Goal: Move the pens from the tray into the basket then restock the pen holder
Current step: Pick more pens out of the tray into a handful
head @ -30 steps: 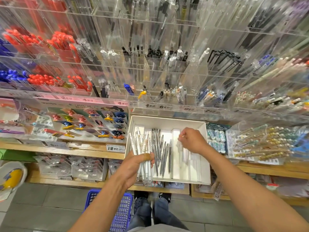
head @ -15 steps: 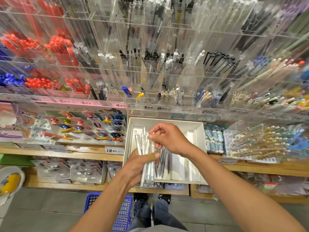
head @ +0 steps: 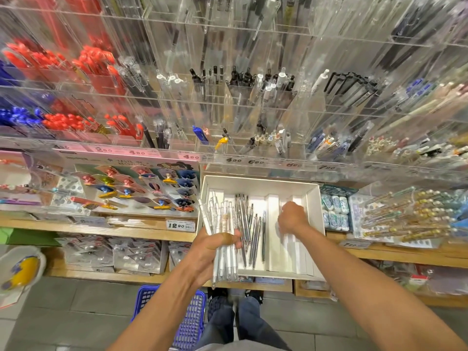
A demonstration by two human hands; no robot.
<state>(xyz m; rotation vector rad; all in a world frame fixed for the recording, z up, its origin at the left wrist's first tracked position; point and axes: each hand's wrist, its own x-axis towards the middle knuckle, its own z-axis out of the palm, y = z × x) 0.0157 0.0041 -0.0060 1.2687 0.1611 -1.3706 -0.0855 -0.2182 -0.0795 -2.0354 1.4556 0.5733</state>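
Gripping a thick bundle of clear-barrelled white pens [head: 224, 239], my left hand [head: 211, 252] has its fingers and thumb wrapped round the middle of them, over the left end of the white cardboard tray [head: 312, 214]. My right hand [head: 291, 217] is down in the tray's right side, fingers curled toward the white divider strips [head: 273, 224]; I cannot tell if it pinches anything. The hands are apart. The tray sits on the wooden shelf [head: 126, 230] and still has a loose clutch of slim silver-grey pens [head: 249, 231] in its middle lanes; the right lanes look bare white. The blue plastic mesh basket [head: 188, 323] is on the grey tiled floor [head: 76, 312] below my left forearm, just beside my dark shoes [head: 220, 304]; its contents are hidden. Above, the clear acrylic pen holder wall [head: 253, 102] has compartments of red pens [head: 93, 59], blue pens [head: 15, 115], black-capped pens [head: 240, 77] and mixed ones. Right of the tray is a box of green-wrapped erasers [head: 334, 211].
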